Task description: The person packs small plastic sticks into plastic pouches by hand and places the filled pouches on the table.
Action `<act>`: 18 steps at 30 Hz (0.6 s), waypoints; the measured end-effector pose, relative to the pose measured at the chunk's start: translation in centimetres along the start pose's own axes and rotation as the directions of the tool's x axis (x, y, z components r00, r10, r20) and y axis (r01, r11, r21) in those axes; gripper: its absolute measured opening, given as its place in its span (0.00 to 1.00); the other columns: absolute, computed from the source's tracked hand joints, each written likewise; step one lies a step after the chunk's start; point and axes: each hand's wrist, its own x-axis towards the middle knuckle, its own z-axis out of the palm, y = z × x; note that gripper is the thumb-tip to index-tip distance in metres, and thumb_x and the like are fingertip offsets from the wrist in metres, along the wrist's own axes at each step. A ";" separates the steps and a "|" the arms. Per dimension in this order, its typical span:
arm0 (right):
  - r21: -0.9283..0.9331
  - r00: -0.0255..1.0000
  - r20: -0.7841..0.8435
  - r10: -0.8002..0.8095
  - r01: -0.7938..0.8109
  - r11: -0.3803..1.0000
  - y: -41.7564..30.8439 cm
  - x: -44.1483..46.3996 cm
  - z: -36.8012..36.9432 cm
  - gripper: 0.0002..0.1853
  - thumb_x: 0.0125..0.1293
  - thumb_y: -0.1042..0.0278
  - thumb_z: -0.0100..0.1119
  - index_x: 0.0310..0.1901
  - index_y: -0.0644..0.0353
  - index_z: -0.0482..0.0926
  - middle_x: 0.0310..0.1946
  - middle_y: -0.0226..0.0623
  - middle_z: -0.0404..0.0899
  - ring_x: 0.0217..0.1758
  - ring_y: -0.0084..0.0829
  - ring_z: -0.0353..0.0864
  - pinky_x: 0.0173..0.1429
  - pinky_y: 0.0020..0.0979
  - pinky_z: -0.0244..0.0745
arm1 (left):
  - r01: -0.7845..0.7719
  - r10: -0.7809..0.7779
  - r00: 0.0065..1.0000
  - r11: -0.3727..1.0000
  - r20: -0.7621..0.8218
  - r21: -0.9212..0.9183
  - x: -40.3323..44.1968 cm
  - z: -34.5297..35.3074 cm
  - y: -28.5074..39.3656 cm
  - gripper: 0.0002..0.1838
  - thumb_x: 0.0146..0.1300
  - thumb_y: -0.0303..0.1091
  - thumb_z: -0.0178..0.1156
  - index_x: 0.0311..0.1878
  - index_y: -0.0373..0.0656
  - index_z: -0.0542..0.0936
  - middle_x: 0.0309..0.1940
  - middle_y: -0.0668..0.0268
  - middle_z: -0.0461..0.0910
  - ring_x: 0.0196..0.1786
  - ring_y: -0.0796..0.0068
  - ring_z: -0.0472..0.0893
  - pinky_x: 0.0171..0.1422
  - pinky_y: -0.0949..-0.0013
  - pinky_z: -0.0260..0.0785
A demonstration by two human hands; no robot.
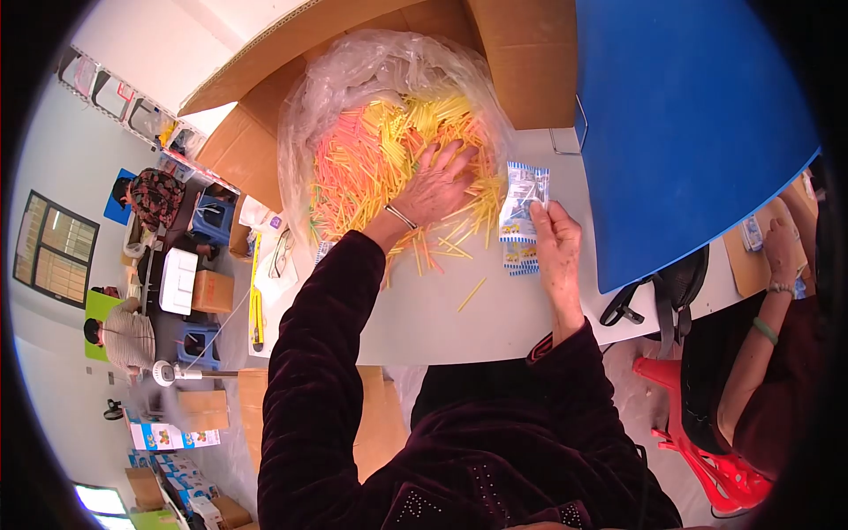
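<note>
A large heap of thin yellow, pink and orange sticks [353, 177], like small straws, spills from a clear plastic bag [380, 66] inside a cardboard box tipped towards me. My left hand [431, 190] lies on the heap, palm down, its fingers spread among the sticks. Beside the heap, my right hand [558, 247] pinches a small blue-and-white printed packet [523, 208] at its right edge. Under its lower end lie more such packets [521, 258] on the white table [424, 322]. One loose yellow stick [472, 294] rests nearer to me.
A blue panel [689, 115] rises on the right, with a black strap [676, 296] below it. Another person's hand [781, 252] works beyond. A yellow cutter-like tool [256, 305] and glasses [281, 256] lie at the left. The cardboard box [521, 66] stands behind the heap.
</note>
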 end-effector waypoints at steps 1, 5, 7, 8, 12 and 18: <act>0.021 1.000 -0.001 0.003 -0.003 1.000 0.0 0.0 0.0 0.11 0.67 0.68 0.54 0.28 0.64 0.73 0.19 0.22 0.63 0.23 0.14 0.56 0.26 0.21 0.55 | 0.010 -0.010 0.999 1.000 0.035 0.000 -0.2 -0.1 -0.2 0.18 0.52 0.40 0.59 0.46 0.44 0.78 0.62 0.58 0.61 0.67 0.56 0.55 0.67 0.47 0.45; -0.009 1.000 -0.008 0.024 -0.024 1.000 -0.2 0.1 0.2 0.11 0.67 0.69 0.54 0.27 0.64 0.72 0.18 0.22 0.63 0.23 0.14 0.56 0.26 0.21 0.55 | 0.085 -0.085 0.996 0.995 0.000 -0.055 -1.2 -0.3 -0.4 0.17 0.52 0.40 0.61 0.45 0.45 0.78 0.62 0.57 0.61 0.68 0.55 0.54 0.67 0.45 0.45; 0.006 1.000 -0.008 -0.020 0.020 1.000 0.2 0.2 0.3 0.12 0.66 0.69 0.54 0.26 0.64 0.70 0.18 0.22 0.62 0.23 0.14 0.56 0.26 0.21 0.55 | 0.084 -0.083 0.996 0.995 0.030 -0.045 -1.8 -0.7 -0.5 0.17 0.52 0.40 0.61 0.45 0.45 0.78 0.62 0.57 0.60 0.68 0.54 0.54 0.67 0.45 0.45; 0.006 1.000 -0.008 -0.019 0.019 1.000 0.3 0.2 0.2 0.12 0.66 0.69 0.54 0.26 0.64 0.70 0.18 0.22 0.62 0.23 0.14 0.56 0.26 0.21 0.55 | 0.083 -0.081 0.995 0.996 0.059 -0.037 -2.0 -1.0 -0.4 0.17 0.52 0.40 0.61 0.45 0.46 0.78 0.62 0.56 0.60 0.67 0.53 0.55 0.67 0.45 0.45; -0.005 1.000 0.006 0.008 -0.008 1.000 0.1 0.1 0.3 0.12 0.66 0.70 0.54 0.26 0.64 0.70 0.18 0.22 0.63 0.23 0.14 0.55 0.26 0.21 0.55 | 0.085 -0.085 0.996 0.996 0.006 0.014 -1.4 -1.9 0.4 0.17 0.53 0.39 0.60 0.45 0.44 0.79 0.62 0.56 0.62 0.67 0.53 0.56 0.67 0.45 0.45; 0.022 1.000 0.003 0.002 -0.002 1.000 -0.1 0.0 0.5 0.11 0.66 0.69 0.54 0.27 0.64 0.72 0.18 0.22 0.63 0.23 0.14 0.56 0.26 0.21 0.55 | -0.022 -0.028 0.984 0.962 0.178 0.271 0.5 -2.0 1.9 0.17 0.56 0.39 0.56 0.43 0.35 0.79 0.59 0.53 0.65 0.66 0.56 0.58 0.67 0.46 0.48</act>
